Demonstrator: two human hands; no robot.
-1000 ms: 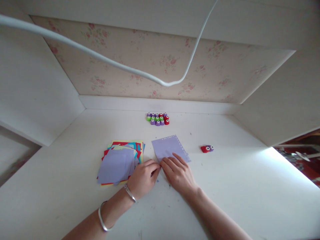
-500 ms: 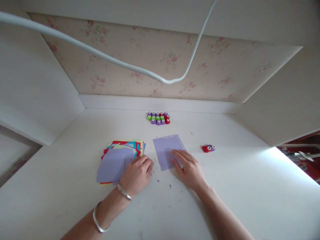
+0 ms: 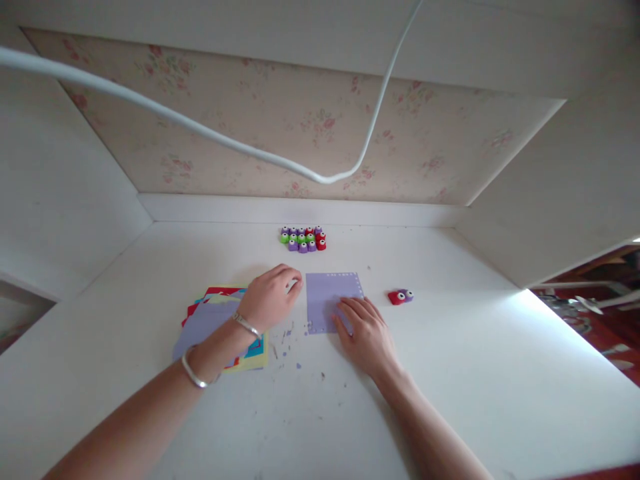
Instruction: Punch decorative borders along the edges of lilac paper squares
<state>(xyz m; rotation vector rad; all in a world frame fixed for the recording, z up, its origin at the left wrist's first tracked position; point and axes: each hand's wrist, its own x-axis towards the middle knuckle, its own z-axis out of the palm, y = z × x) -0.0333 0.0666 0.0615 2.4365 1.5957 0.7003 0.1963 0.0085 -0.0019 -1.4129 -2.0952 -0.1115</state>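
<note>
A square of purple paper (image 3: pixel 323 290) lies flat on the white table, with small punched holes along its top and right edges and its lower left corner. My right hand (image 3: pixel 365 333) rests palm down on its lower right part, fingers stretched out. Just left of the sheet's upper left corner is my left hand (image 3: pixel 273 297), its fingers curled in a pinch; whatever they may hold is hidden. My left forearm crosses over a stack of coloured paper (image 3: pixel 213 320), purple on top with red, blue and yellow edges showing.
Several small paper punches (image 3: pixel 303 239) in purple, green and red stand grouped toward the back. A red and a purple punch (image 3: pixel 400 296) sit right of the sheet. Paper scraps (image 3: pixel 299 365) litter the table. A white cable (image 3: pixel 325 179) hangs across the view.
My left hand has moved up and away from me, from beside the stack's right edge to the sheet's upper left corner. The purple sheet has turned squarer to me under my right hand.
</note>
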